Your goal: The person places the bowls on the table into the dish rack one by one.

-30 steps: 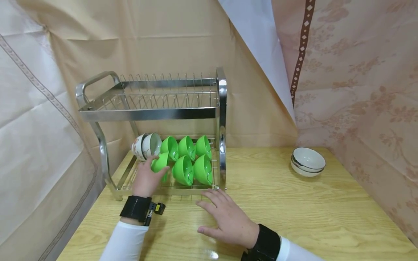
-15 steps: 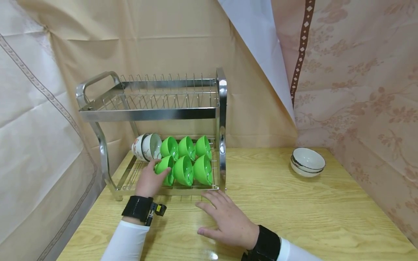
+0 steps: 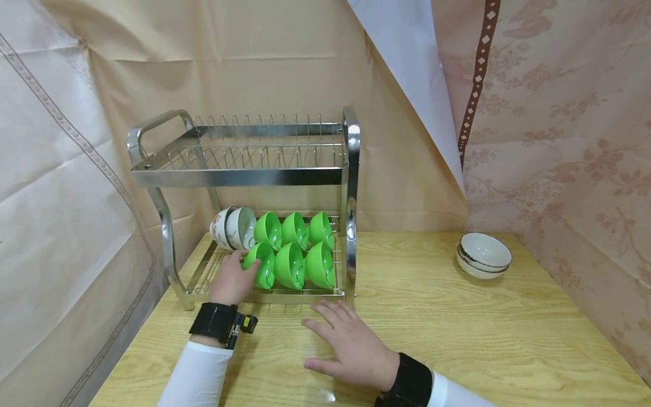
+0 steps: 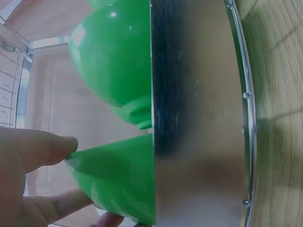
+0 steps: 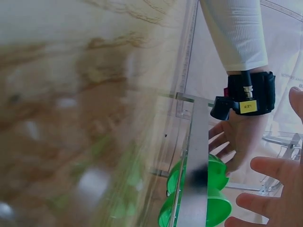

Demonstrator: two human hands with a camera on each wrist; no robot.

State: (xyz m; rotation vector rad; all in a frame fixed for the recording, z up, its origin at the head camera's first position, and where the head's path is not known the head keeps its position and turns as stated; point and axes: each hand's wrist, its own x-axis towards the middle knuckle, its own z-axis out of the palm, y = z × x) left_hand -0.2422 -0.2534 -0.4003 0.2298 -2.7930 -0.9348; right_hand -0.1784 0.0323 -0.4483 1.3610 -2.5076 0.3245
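My left hand [image 3: 231, 281] holds the leftmost green bowl [image 3: 263, 265] of the front row on the lower shelf of a steel dish rack [image 3: 239, 178]. In the left wrist view the thumb [image 4: 64, 147] lies at this bowl's rim and the fingers reach round its underside. The bowl stands on edge, its hollow side facing right, beside another green bowl [image 3: 290, 265]. My right hand [image 3: 353, 347] hovers near the rack's front right foot, fingers spread, holding nothing.
Several other green bowls [image 3: 320, 229] stand tilted on the lower shelf. Behind the left hand are two white patterned bowls [image 3: 241, 227]. Two nested white bowls [image 3: 485, 251] sit on the wooden table [image 3: 432, 316] at the right. The rack's upper shelf has wire dividers.
The held green bowl has moved slightly right and turned in line with its neighbours, the left hand going with it. The right hand has barely moved; the head view has shifted a little.
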